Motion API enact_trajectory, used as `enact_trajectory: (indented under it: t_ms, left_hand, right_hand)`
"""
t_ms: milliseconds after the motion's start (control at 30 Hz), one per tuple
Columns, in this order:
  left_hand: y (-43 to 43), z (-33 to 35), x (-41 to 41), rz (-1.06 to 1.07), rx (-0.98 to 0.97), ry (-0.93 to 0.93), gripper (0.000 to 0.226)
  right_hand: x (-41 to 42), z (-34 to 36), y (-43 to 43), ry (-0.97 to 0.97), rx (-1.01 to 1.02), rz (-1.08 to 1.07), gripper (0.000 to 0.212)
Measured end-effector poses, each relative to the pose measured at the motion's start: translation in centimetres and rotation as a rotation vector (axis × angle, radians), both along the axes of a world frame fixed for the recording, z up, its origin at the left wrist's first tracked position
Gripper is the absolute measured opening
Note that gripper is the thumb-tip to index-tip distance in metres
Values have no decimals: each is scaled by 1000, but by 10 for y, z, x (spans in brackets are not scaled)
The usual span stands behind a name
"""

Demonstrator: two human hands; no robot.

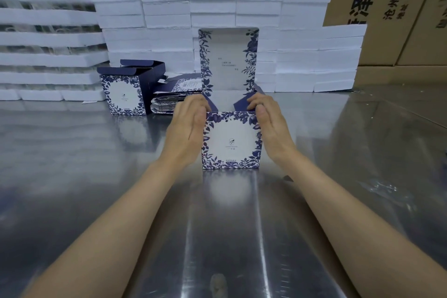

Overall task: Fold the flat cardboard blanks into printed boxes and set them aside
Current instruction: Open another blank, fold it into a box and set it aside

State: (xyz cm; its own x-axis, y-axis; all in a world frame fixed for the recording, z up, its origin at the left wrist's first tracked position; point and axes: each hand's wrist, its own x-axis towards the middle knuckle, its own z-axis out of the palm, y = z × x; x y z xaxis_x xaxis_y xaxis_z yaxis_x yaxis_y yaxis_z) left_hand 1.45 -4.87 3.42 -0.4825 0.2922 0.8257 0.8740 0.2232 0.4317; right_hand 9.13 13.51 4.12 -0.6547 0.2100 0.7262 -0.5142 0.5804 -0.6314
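Note:
A white box with blue leaf print (231, 141) stands upright on the steel table (96, 152) in front of me, its tall lid flap (228, 60) raised at the back. My left hand (189, 126) presses flat against its left side, fingers curled over a dark blue side flap. On the box's right side my right hand (268, 122) does the same, fingertips on the right dark blue flap. A finished box (125, 94) with open top flaps stands at the left. Beside it lies a pile of flat blanks (174, 99).
Stacks of white foam trays (217, 2) form a wall along the back of the table, and more of them (48, 38) rise at the left. Brown shipping cartons (391, 7) stand behind at the right.

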Motion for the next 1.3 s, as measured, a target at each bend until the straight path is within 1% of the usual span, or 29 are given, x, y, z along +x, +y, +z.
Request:
enact_trajectory:
  t_ms: [67, 133, 167, 200, 233, 300, 333, 400, 467, 533, 733, 800, 867, 900, 933, 967, 1000, 1033, 1067, 1133, 1167, 1200, 1300]
  left_hand:
    - [3, 5, 3, -34, 32, -54, 44]
    - [6, 12, 6, -86, 133, -163, 49]
    - [7, 17, 7, -112, 207, -244, 55]
    - [7, 21, 6, -140, 269, -329, 59]
    - [5, 24, 4, -162, 300, -397, 60]
    - [0, 26, 1, -173, 252, -446, 57]
    - [-2, 26, 2, -182, 203, -436, 53]
    - [-4, 22, 4, -230, 133, -362, 41]
    - [-4, 20, 6, -230, 105, -314, 33]
    - [-4, 19, 6, -185, 63, -281, 31]
    - [1, 22, 7, -179, 15, -294, 25]
    - [2, 23, 7, -218, 53, -336, 22]
    - [6, 23, 12, -301, 180, -455, 17]
    - [8, 23, 13, -315, 257, -513, 14]
    - [9, 23, 13, -308, 318, -556, 21]
    - [11, 23, 12, -302, 350, -579, 36]
    - [11, 22, 10, -311, 360, -601, 49]
    - [12, 21, 8, -331, 357, -624, 57]
    - [12, 20, 8, -353, 349, -641, 54]
    - [12, 17, 6, -371, 322, -626, 35]
    - [12, 16, 5, -371, 306, -603, 33]
    - [11, 15, 3, -365, 285, -585, 33]
    - [8, 13, -4, -322, 172, -482, 30]
  right_hand:
    - [-2, 9, -5, -34, -191, 68, 38]
    - [-3, 17, -5, -53, -337, 110, 41]
    - [-3, 20, -4, -72, -375, 123, 34]
    - [-2, 22, -2, -95, -416, 153, 21]
    - [1, 24, -1, -118, -472, 208, 13]
    - [3, 27, -3, -137, -542, 264, 28]
    - [4, 28, -5, -159, -551, 265, 34]
    - [6, 30, -13, -254, -574, 296, 42]
    - [7, 31, -18, -337, -606, 311, 42]
    - [7, 30, -19, -374, -618, 269, 40]
    - [4, 39, -15, -440, -640, 126, 40]
    - [1, 39, -14, -398, -685, 129, 36]
    - [-3, 35, -14, -292, -738, 183, 34]
    - [-4, 33, -13, -237, -756, 209, 39]
    - [-6, 32, -11, -196, -765, 230, 46]
    - [-7, 32, -11, -170, -763, 243, 52]
    - [-7, 31, -12, -158, -750, 252, 53]
    - [-7, 31, -13, -158, -737, 256, 49]
    - [-7, 30, -13, -171, -733, 253, 41]
    - [-5, 27, -14, -197, -723, 249, 23]
    - [-5, 26, -14, -199, -691, 235, 19]
    - [-6, 25, -13, -191, -656, 225, 19]
    - [-6, 23, -13, -169, -606, 239, 31]
